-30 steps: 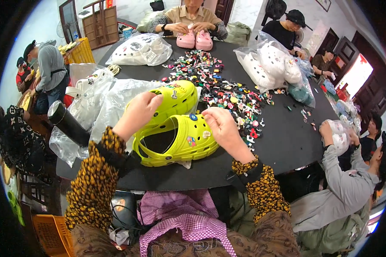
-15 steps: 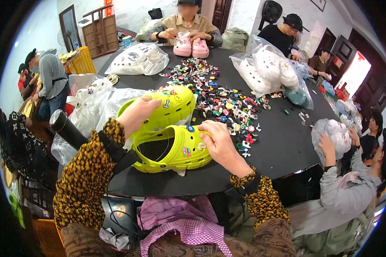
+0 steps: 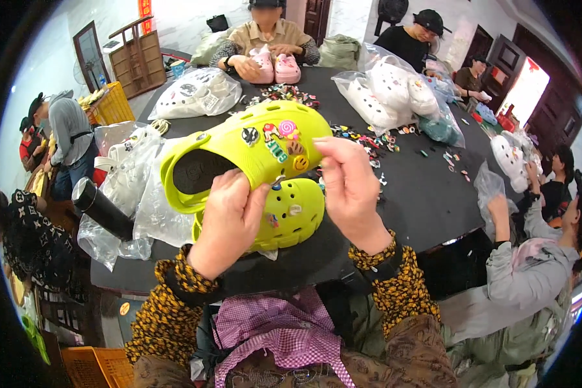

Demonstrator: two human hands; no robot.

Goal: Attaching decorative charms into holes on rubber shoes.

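A lime-green clog [image 3: 229, 139] is raised and tilted, its top with several colourful charms facing me. My left hand [image 3: 229, 210] grips its near rim, thumb up beside the strapless upper. At the toe, my right hand [image 3: 350, 184] has its fingers closed together, fingertips against or just beside the clog; whatever they pinch is hidden. Below and partly covered lies the matching lime-green clog [image 3: 297, 223] on the black table [image 3: 407, 213], with a few charms in its holes. Small loose charms [image 3: 288, 96] are heaped beyond the raised clog, which hides part of the heap.
Bagged white clogs [image 3: 197, 94] stand at the far left, more bagged white clogs [image 3: 394, 94] at the far right. A black cylinder [image 3: 103, 210] and clear plastic bags [image 3: 165, 210] lie left of my hands. Across the table a person handles pink clogs [image 3: 287, 68]; other people sit at right.
The upper clog has been lifted nearer and turned charm-side to me. My left hand shifted to its near rim. My right hand moved from the lower clog to the raised clog's toe.
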